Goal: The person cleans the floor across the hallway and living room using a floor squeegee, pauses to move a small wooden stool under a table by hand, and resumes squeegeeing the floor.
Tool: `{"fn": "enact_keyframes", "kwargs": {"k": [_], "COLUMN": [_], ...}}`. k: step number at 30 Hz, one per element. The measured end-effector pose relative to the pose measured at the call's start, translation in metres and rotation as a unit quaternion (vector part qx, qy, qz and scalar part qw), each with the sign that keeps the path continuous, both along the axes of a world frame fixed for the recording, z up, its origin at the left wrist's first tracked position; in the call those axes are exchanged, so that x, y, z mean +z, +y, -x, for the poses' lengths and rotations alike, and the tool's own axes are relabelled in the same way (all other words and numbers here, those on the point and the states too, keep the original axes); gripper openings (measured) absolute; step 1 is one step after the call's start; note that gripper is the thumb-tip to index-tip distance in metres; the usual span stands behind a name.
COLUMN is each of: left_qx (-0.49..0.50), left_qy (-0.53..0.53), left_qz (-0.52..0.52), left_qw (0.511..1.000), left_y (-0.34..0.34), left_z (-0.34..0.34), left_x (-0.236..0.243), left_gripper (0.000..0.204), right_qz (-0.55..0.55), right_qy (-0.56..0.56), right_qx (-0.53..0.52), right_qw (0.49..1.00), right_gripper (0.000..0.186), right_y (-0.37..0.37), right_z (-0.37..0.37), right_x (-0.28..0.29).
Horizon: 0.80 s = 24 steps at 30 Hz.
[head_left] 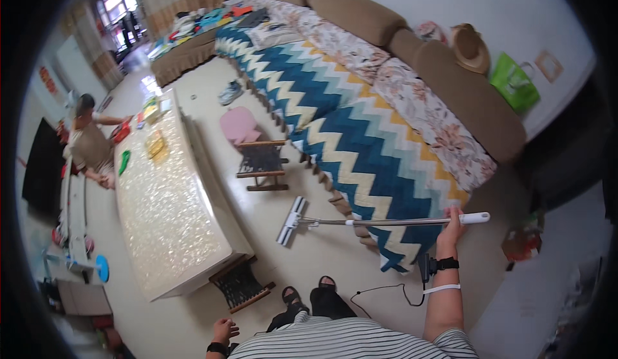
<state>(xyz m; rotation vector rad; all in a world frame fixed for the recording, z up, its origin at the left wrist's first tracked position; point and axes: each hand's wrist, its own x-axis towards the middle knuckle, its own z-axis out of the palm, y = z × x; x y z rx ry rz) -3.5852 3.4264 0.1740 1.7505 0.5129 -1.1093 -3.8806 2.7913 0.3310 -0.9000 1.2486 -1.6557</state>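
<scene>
My right hand (452, 228) is closed round the pole of a mop (393, 222), close to its white end grip. The metal pole runs leftward from my hand, past the near end of the sofa. At its other end, the flat white and grey mop head (293, 221) is over the pale tiled floor, between the table and the sofa. Whether the head touches the floor, I cannot tell. My left hand (224, 331) hangs low by my side near a folding stool (241, 287), its fingers loosely bent and apart, with nothing visible in it.
A long table (168, 230) with a shiny cover stands left; a person (91, 143) sits beyond it. On the right is a sofa (360, 159) with a zigzag cover. Another folding stool (262, 165), a pink seat (238, 125) and shoes (230, 92) stand between. A cable (386, 287) dangles by my right arm.
</scene>
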Motion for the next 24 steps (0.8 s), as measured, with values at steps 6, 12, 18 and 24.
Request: {"fn": "enact_keyframes", "kwargs": {"k": [6, 12, 18, 24], "left_qx": [0.031, -0.004, 0.03, -0.016], "left_qy": [-0.006, -0.004, -0.017, -0.024], "left_qz": [-0.003, -0.011, -0.004, -0.048], "left_qw": [1.0, 1.0, 0.999, 0.998], "left_y": [-0.03, -0.086, -0.077, -0.078], "left_z": [0.037, 0.043, 0.046, 0.027], "left_x": [0.015, 0.024, 0.034, 0.037], "left_gripper": [0.013, 0.019, 0.017, 0.016], "right_qz": [-0.07, -0.033, -0.034, -0.014], "right_qy": [-0.136, -0.109, 0.197, 0.494], "right_qx": [0.198, 0.229, 0.047, -0.099], "right_qw": [0.968, 0.967, 0.979, 0.864], "right_gripper": [0.021, 0.021, 0.037, 0.039], "right_y": [-0.009, -0.101, -0.23, -0.208], "right_z": [-0.077, -0.041, -0.001, 0.004], "right_x": [0.046, 0.109, -0.017, -0.095]}}
